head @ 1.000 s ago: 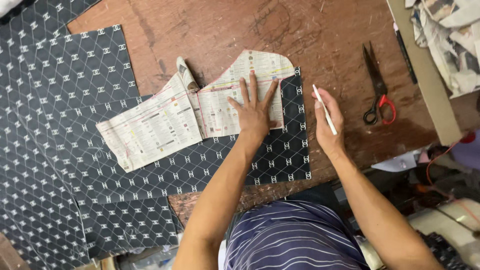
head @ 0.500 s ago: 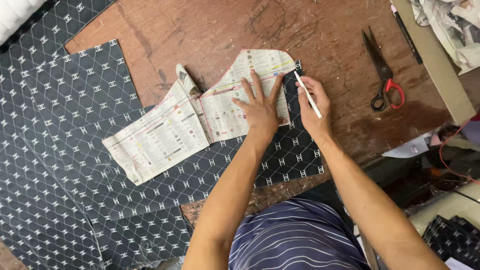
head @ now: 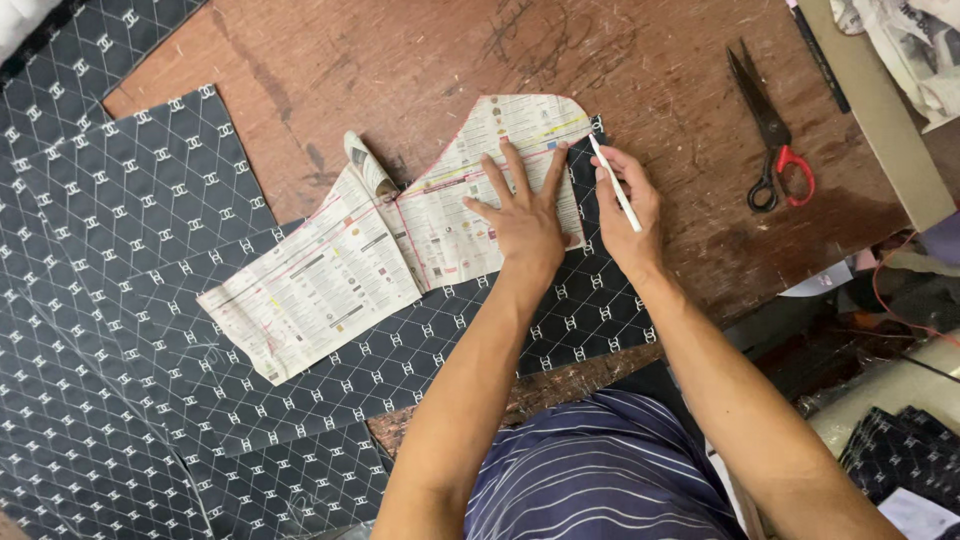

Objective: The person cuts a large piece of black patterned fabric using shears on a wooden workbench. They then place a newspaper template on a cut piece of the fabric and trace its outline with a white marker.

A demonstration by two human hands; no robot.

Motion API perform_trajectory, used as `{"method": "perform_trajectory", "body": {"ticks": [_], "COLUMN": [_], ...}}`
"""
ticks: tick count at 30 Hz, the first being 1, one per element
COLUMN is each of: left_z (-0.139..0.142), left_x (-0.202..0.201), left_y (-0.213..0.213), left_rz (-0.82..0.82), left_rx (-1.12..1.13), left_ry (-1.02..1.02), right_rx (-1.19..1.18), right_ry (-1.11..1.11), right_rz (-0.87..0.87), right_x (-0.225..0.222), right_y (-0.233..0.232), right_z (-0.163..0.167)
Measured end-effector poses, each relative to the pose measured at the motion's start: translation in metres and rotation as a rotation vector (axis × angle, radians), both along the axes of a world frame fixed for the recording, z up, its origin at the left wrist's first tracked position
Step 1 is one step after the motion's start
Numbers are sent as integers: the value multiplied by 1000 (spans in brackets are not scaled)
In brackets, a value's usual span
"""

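While pinching chalk (head: 614,182), right hand (head: 628,212).

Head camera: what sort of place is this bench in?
Most likely a tailoring or upholstery cutting workshop. A newspaper pattern lies on dark quilted fabric over a worn wooden table; the left hand pins it flat, the right hand holds a white marking stick, and scissors lie nearby.
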State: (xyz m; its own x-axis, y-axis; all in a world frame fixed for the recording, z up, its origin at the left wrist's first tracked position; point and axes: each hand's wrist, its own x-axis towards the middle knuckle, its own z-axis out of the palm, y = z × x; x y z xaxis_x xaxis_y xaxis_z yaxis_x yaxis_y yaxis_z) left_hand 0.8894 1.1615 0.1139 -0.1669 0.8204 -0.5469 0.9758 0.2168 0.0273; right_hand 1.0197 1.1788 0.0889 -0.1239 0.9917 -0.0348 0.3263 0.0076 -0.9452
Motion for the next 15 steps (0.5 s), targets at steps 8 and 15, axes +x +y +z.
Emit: {"method": "perform_trajectory", "body": {"ticks": [8, 15], "left_z": [-1, -1], "left_x": [-2, -2], "left_y": [1, 1], "left_rz": [9, -14], "left_rx": [-1, 15], "left_ry": [-12, -1], "right_rx": [0, -3], "right_ry": [20, -22], "right_rz": [-18, 0], "right_x": [-2, -3], "right_y": [2, 2], "right_z": [1, 3]}}
